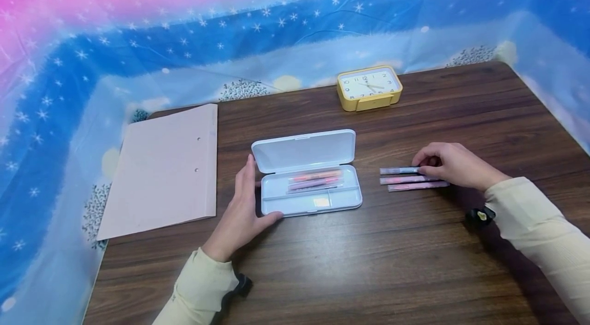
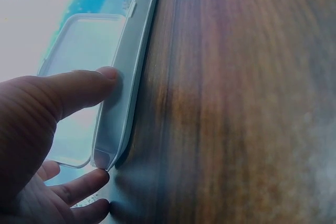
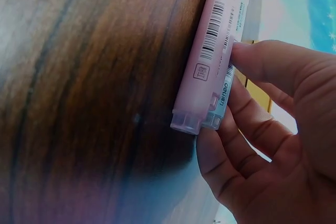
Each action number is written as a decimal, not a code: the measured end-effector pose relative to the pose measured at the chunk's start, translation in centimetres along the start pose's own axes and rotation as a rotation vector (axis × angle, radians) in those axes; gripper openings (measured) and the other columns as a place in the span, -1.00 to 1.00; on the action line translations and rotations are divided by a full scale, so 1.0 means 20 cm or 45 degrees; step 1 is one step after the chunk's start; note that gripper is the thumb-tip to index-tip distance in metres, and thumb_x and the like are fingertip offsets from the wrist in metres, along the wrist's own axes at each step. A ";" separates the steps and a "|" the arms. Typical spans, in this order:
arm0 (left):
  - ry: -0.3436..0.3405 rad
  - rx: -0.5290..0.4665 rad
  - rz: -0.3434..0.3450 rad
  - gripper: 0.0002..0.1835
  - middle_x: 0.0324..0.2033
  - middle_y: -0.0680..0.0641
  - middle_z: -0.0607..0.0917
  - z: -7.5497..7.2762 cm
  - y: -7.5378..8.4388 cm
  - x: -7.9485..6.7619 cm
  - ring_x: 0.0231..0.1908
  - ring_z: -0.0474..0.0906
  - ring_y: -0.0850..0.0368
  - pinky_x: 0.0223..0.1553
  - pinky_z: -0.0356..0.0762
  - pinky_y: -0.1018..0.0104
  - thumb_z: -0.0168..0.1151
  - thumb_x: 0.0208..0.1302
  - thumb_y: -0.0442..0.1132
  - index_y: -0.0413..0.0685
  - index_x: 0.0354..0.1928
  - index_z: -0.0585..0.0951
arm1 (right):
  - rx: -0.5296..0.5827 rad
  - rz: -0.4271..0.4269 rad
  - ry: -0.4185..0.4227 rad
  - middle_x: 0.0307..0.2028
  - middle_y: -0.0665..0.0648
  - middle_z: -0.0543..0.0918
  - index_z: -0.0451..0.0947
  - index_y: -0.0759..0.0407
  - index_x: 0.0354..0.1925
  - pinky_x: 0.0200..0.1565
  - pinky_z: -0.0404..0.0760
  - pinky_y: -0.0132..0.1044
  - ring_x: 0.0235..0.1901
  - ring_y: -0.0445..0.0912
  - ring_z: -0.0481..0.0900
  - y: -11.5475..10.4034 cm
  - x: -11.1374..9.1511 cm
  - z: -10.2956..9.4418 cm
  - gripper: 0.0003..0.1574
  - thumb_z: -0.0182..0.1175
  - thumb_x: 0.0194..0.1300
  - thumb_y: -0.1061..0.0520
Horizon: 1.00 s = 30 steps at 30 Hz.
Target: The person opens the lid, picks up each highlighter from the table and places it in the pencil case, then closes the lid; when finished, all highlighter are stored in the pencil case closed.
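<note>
A white pencil case (image 1: pixel 295 207) lies on the table with its lid (image 1: pixel 306 150) raised. Several pens (image 1: pixel 315 181) in orange, pink and purple lie in its rear compartment. My left hand (image 1: pixel 241 210) spans the case's left end, fingers extended beside the lid and the thumb resting on the front wall (image 2: pixel 126 85). To the right of the case, three capped marker pens lie side by side. My right hand (image 1: pixel 454 166) pinches the light-blue marker pen (image 1: pixel 397 170) between thumb and fingers. Two pink marker pens (image 3: pixel 202 72) lie in front of it, partly under the hand.
A yellow alarm clock (image 1: pixel 370 88) stands at the back of the dark wooden table (image 1: pixel 322 274). On the left lies a pale pink folder or pad (image 1: pixel 161 171) with two holes. A snowflake-patterned cloth (image 1: pixel 276 18) hangs behind the table.
</note>
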<state>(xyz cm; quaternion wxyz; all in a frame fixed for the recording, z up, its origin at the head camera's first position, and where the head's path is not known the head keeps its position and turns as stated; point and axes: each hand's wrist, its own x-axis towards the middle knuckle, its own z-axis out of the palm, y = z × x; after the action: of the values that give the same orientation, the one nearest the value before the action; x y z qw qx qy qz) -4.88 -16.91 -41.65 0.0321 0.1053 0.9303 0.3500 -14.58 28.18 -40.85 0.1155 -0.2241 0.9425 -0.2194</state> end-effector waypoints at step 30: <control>0.009 0.009 0.020 0.44 0.52 -0.15 -0.09 0.00 0.00 0.00 0.30 0.42 -0.08 0.31 0.39 0.00 0.57 0.00 -0.12 0.20 0.54 -0.46 | 0.034 -0.168 0.121 -0.33 -0.13 0.62 0.67 -0.11 -0.21 -0.40 0.47 -0.40 -0.42 -0.27 0.45 -0.27 -0.02 -0.09 -0.84 0.33 0.28 0.17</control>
<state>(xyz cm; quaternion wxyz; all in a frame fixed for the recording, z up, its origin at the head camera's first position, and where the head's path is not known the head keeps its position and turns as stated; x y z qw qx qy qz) -4.90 -16.97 -41.70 0.0255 0.1114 0.9308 0.3472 -12.79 24.57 -36.75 0.0588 -0.2737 0.9271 -0.2494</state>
